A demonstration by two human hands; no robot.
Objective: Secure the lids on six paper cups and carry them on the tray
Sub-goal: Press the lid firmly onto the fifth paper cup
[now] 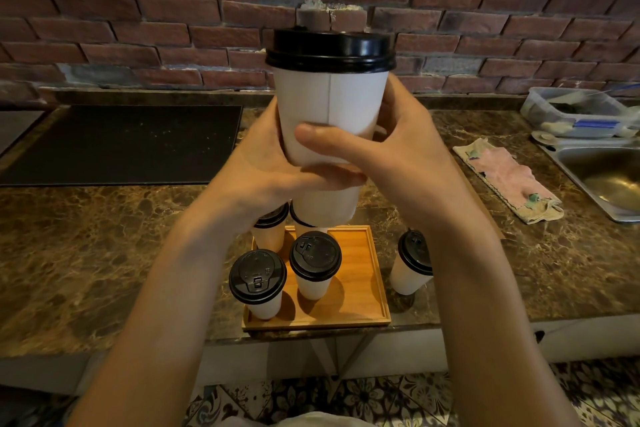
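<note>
Left hand (263, 168) and right hand (405, 156) both grip the raised cup (332, 97), and squeezing too hard could pop its lid (330, 48).

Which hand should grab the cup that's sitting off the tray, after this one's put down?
Right. The loose cup stands on the counter right of the tray, below the right hand; the left hand would likely have to cross the tray's cups.

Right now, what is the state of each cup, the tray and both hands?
held cup: lidded, upright, lifted.
left hand: grips held cup.
right hand: grips held cup.
tray: rests on counter.
four tray cups: lidded, upright, back two partly hidden.
counter cup: lidded, upright, beside tray.
</note>
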